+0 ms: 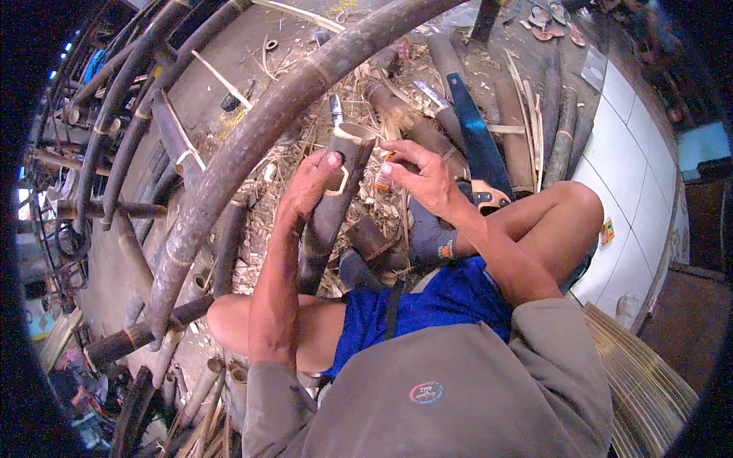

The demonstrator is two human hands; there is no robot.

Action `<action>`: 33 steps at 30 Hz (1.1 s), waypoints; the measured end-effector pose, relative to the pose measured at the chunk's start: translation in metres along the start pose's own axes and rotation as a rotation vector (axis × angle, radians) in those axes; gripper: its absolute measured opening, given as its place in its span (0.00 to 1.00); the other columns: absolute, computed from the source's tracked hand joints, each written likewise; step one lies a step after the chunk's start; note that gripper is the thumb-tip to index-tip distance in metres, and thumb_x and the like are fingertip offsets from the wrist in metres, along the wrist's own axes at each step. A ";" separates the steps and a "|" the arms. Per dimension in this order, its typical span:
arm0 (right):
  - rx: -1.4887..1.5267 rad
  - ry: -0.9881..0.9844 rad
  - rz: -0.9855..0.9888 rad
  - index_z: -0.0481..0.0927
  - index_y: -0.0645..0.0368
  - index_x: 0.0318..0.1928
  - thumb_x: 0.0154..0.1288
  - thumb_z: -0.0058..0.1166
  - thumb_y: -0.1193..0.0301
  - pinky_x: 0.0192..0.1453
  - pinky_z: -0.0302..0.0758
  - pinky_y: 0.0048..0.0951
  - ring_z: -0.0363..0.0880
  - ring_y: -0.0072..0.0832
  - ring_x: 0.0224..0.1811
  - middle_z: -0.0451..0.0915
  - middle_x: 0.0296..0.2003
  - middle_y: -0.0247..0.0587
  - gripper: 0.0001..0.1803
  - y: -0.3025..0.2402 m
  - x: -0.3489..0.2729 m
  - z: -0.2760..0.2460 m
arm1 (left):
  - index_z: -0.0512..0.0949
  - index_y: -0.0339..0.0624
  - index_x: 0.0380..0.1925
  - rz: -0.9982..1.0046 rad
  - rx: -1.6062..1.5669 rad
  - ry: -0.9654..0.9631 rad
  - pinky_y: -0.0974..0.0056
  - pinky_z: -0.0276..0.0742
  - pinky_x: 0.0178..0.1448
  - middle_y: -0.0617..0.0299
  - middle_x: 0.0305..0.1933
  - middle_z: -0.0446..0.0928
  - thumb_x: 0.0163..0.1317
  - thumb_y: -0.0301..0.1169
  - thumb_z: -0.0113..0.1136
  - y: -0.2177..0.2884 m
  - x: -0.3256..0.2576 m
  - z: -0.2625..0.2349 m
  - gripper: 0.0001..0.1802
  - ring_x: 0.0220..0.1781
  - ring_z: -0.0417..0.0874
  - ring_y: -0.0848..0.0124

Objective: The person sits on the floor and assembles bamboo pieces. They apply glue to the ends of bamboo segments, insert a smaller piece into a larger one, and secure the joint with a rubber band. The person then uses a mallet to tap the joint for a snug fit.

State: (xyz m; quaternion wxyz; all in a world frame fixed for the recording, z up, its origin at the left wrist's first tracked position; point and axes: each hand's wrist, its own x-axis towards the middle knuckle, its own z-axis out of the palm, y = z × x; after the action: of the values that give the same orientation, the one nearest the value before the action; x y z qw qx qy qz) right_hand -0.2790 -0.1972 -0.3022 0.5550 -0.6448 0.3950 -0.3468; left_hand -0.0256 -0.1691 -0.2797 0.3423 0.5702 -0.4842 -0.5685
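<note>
Beyond the lap: tube [356, 159] of bamboo, slanting over the shavings [267, 175], its open end far and slightly right, between both hands.
Left hand [307, 183]: fingers wrapped on the tube's left side, thumb up near its mouth.
Right hand [424, 182]: fingers pinching an orange item [382, 179] just right of the tube; too small to identify.
Tube risk: a hard push from the right could probably twist it out of the left grip, scraping fingers on cut edges.
Saw [475, 126] risk: its handle lies close by the right leg, so shifting that leg might knock it.
Tube look: dark, mottled skin; hollow; pale-cut rim; pale-edged angular shape on its side.
</note>
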 end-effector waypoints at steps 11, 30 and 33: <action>0.200 0.016 -0.001 0.68 0.66 0.70 0.65 0.69 0.66 0.55 0.80 0.28 0.80 0.23 0.51 0.80 0.53 0.44 0.37 -0.021 0.002 0.003 | 0.77 0.36 0.55 -0.015 -0.312 -0.165 0.63 0.84 0.42 0.54 0.38 0.85 0.61 0.68 0.59 0.004 0.003 0.029 0.44 0.36 0.87 0.67; 0.072 0.027 0.012 0.66 0.71 0.70 0.68 0.66 0.62 0.57 0.83 0.32 0.80 0.28 0.56 0.80 0.57 0.50 0.38 -0.031 0.000 0.013 | 0.80 0.36 0.53 -0.014 -0.183 -0.070 0.63 0.77 0.51 0.58 0.46 0.83 0.68 0.59 0.54 -0.016 0.010 0.029 0.34 0.45 0.82 0.70; 0.001 0.030 -0.074 0.65 0.71 0.71 0.69 0.65 0.62 0.58 0.82 0.32 0.80 0.29 0.56 0.79 0.58 0.52 0.38 -0.022 0.003 0.013 | 0.80 0.36 0.54 0.012 -0.173 -0.033 0.62 0.76 0.52 0.58 0.46 0.83 0.69 0.58 0.53 -0.018 0.010 0.028 0.33 0.46 0.82 0.70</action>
State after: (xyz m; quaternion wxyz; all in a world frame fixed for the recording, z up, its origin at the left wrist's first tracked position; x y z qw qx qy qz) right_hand -0.2635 -0.1923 -0.2823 0.5363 -0.6532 0.3789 -0.3769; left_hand -0.0517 -0.1684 -0.3028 0.3855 0.5262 -0.4425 -0.6154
